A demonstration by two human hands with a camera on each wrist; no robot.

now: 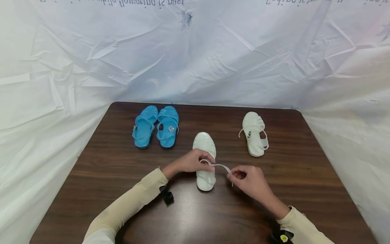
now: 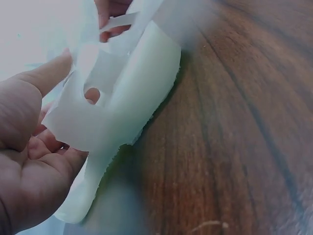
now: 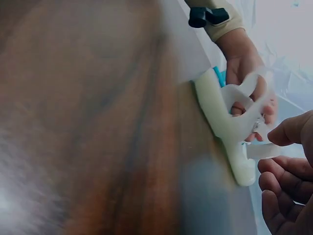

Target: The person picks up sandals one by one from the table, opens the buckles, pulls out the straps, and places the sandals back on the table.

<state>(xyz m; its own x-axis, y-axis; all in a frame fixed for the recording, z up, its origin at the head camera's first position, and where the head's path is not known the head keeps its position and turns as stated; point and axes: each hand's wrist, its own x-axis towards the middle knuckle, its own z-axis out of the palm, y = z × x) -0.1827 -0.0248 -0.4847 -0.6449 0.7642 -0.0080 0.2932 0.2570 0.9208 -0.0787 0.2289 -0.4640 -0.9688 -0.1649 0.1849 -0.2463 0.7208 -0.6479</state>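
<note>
In the head view a white sandal [image 1: 204, 141] lies on the table in front of me, toe pointing away. My left hand [image 1: 192, 161] is over its middle, thumb and fingers pinching the sandal near the buckle. To the right, my right hand [image 1: 249, 180] pinches the sandal's thin strap [image 1: 224, 166], which stretches between both hands. The left wrist view shows the white sandal's side [image 2: 146, 78] close up, with the left thumb and fingers at its upper part. In the right wrist view the strap [image 3: 263, 151] runs between thumb and fingertips; the buckle is partly hidden by the left fingers.
Two blue sandals [image 1: 168, 135] stand side by side at the back left of the dark wooden table [image 1: 106, 169]. Another white sandal [image 1: 253, 130], one strap hanging loose, lies at the back right. White sheeting [image 1: 195, 67] hangs behind and beside the table.
</note>
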